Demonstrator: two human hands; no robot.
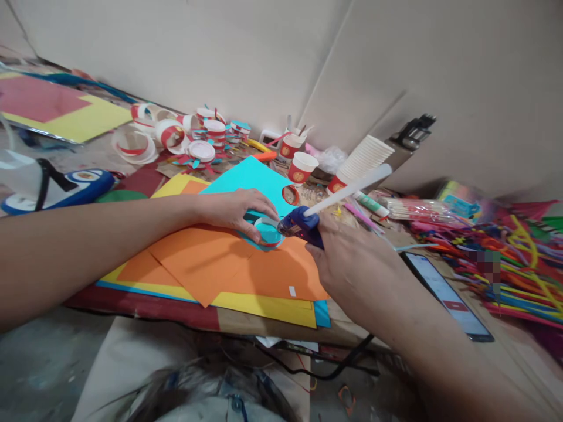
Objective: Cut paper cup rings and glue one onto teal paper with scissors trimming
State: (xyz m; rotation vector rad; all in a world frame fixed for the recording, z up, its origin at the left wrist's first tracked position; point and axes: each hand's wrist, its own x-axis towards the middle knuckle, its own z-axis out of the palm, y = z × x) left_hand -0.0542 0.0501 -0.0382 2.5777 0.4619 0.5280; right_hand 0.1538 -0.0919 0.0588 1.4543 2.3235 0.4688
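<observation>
My right hand (341,249) grips a blue hot glue gun (299,225) with a long white glue stick (349,190) jutting from its back. The gun's nozzle points left, at the rim of a short ring cut from a paper cup (269,234). Thumb and fingers of my left hand (246,214) hold this ring on a turquoise sheet (246,179). Inside the ring the turquoise surface shows. Orange paper (206,258) lies under and in front of it, over yellow sheets (272,306). Whether the nozzle touches the ring I cannot tell.
Cut cup rings (136,146) and small cup pieces (214,132) crowd the back left. A leaning cup stack (363,161), a single cup (302,168) and a bottle (407,138) stand behind. Right lie a phone (448,296) and colourful pipe cleaners (519,264). A black cable (325,372) hangs in front.
</observation>
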